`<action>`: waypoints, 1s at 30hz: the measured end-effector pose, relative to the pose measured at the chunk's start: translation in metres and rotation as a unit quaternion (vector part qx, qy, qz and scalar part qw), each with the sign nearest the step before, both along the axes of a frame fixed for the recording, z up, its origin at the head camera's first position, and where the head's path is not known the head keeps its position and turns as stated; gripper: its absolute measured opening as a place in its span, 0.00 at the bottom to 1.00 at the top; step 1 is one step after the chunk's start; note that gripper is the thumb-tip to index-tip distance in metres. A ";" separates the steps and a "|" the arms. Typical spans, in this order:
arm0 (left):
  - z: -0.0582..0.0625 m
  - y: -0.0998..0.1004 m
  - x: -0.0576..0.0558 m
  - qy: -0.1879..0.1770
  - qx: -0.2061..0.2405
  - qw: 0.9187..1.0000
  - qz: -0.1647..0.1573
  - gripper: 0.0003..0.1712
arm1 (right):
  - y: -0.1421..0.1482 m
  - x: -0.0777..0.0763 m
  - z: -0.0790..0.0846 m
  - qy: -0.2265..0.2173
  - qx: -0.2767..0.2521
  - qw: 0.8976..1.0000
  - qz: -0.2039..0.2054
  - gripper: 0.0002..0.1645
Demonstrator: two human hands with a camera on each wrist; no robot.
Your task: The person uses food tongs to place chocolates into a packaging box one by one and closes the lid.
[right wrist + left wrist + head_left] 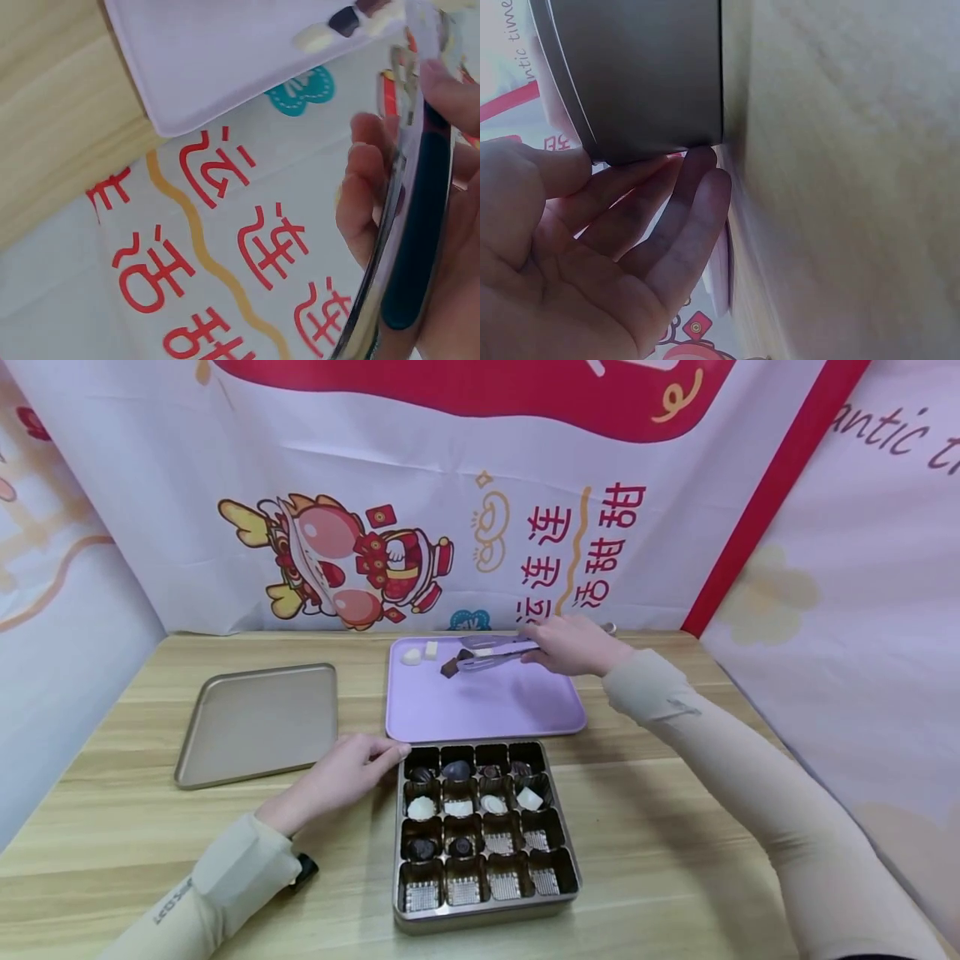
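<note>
My right hand (573,645) grips a pair of tongs (420,217) with dark handle inlays, held over the lilac tray (487,710). The tongs' tips are at a dark chocolate (466,654), with a brown square chocolate (449,668) just beside it. A white chocolate (411,657) and a white block (431,650) lie at the tray's back left. My left hand (341,777) holds the back left corner of the chocolate box (487,917), thumb at the rim and fingers (705,202) against its wall. Dark and white chocolates fill the box's two back rows; the third row has two dark ones at left.
A gold-brown baking tray (262,722) lies on the wooden table (652,860) to the left. The lilac tray stands right behind the box. A printed cloth (420,452) hangs along the table's back edge, with more cloth at both sides.
</note>
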State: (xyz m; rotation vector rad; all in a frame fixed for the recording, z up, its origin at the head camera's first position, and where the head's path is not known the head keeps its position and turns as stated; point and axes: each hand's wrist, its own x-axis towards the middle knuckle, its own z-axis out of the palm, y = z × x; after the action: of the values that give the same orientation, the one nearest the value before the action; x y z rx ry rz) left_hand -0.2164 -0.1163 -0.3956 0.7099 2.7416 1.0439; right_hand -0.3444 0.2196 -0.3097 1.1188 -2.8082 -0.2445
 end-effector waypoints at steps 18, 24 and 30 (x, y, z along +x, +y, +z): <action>-0.002 0.002 0.001 0.015 0.039 0.999 0.007 0.17 | -0.045 -0.036 -0.010 -0.066 0.055 0.995 -0.044 0.18; -0.003 0.006 0.005 0.014 0.049 0.999 0.002 0.15 | -0.046 -0.035 -0.022 -0.102 0.047 0.992 -0.049 0.15; -0.001 0.005 0.007 0.012 0.050 0.999 0.003 0.14 | -0.050 -0.032 -0.025 -0.087 0.033 0.995 -0.043 0.12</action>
State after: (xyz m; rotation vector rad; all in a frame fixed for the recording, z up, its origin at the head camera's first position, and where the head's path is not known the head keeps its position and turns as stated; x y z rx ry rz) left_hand -0.2093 -0.1115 -0.3966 0.7313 2.7294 1.1888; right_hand -0.3761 0.1700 -0.3344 1.0816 -3.0271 -0.2610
